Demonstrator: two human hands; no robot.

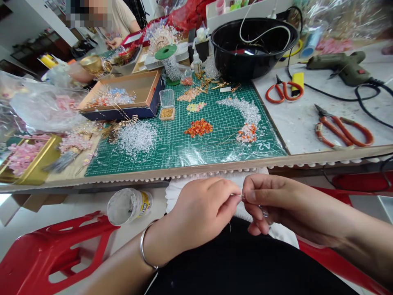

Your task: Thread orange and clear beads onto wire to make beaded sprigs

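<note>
My left hand [199, 213] and my right hand [270, 205] meet over my lap, just below the table's front edge [196, 169]. Both pinch a thin wire [240, 196] between thumb and forefinger, fingertips nearly touching. A small clear bead [264, 213] shows under my right fingers. A silver bangle [144, 250] circles my left wrist. On the green cutting mat [172, 143] above lie piles of clear beads [136, 137], orange beads [199, 128] and a curved strip of clear beads [245, 110].
A black bowl [254, 43], red-handled scissors [284, 92], red pliers [344, 131] and a green glue gun [340, 65] lie at the right. A box of beads [123, 96] and plastic bags sit left. Red stools [46, 254] flank me. Another person sits at the far left.
</note>
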